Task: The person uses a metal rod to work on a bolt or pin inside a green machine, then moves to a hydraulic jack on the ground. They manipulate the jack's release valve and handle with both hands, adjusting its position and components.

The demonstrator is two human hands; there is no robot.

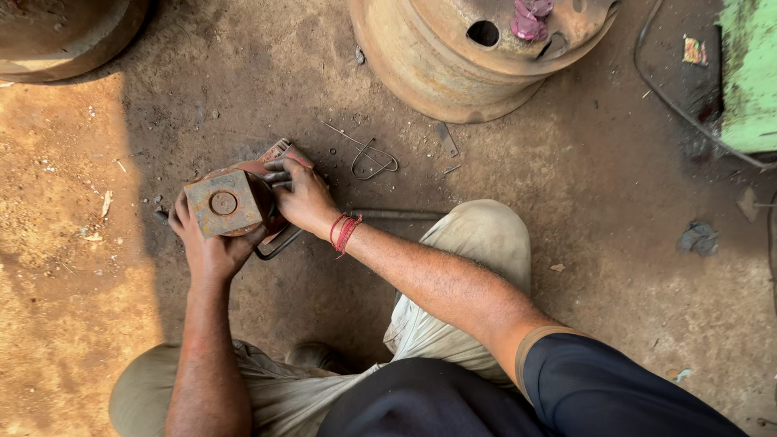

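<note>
A rusty, red-painted jack (225, 202) with a square top plate stands on the dirt floor in front of me. My left hand (209, 249) cups its near side, thumb and fingers wrapped around the body. My right hand (303, 198), with a red thread band at the wrist, grips the jack's right side where metal parts stick out. A dark metal rod (396, 215) lies on the ground running right from the jack, behind my right forearm. I am squatting, knees on either side.
A big rusty wheel rim (477, 53) with a pink rag on it lies at the top centre. Bent wire (374, 160) lies by the jack. Another rim edge (65, 36) sits top left. A green machine (749, 77) and black cable (672, 97) are at right.
</note>
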